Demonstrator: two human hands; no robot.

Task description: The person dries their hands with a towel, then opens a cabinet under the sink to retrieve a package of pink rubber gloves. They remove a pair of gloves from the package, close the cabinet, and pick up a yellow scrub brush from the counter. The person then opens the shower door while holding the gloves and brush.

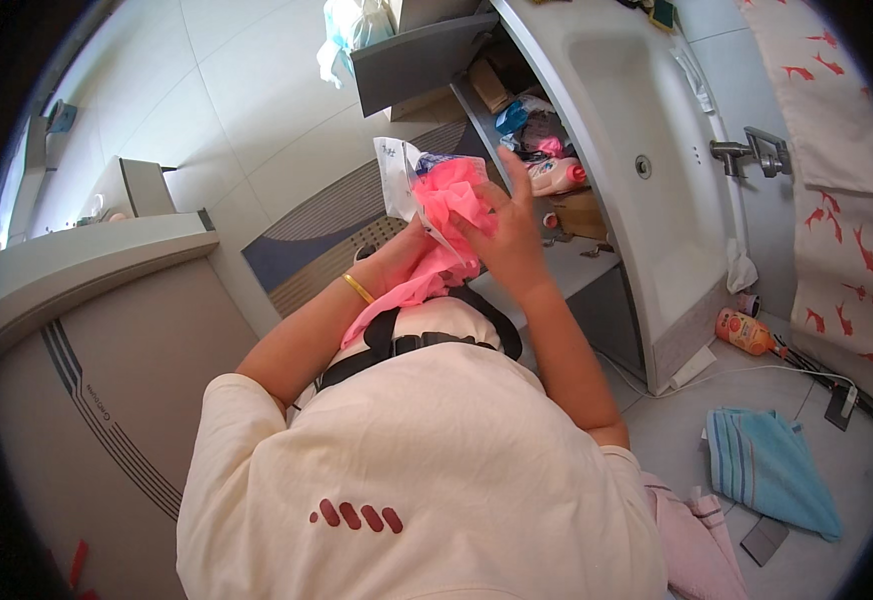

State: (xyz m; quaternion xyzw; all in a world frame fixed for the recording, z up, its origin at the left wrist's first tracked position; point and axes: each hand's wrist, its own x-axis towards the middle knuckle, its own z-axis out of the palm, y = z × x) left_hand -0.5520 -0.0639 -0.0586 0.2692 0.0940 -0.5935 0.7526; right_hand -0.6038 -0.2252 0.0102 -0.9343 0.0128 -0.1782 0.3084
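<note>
A bunched sheet of thin pink plastic (448, 191) fills the space between my hands, with a tail hanging down towards my waist. Behind and beside it is a white and blue printed plastic packet (397, 176), standing up at its left. My left hand (406, 255), with a gold bangle at the wrist, grips the packet and the pink plastic from below; its fingers are partly hidden. On the right, my right hand (508, 232) has its thumb and some fingers against the pink plastic, while one finger points up, free of it.
Ahead right, a cabinet door (421, 64) stands open below a white washbasin (646, 187). Inside lie a pink bottle (556, 176), a cardboard box (583, 215) and bags. A blue towel (770, 469), an orange bottle (742, 331) and a white cable (766, 367) are at the right.
</note>
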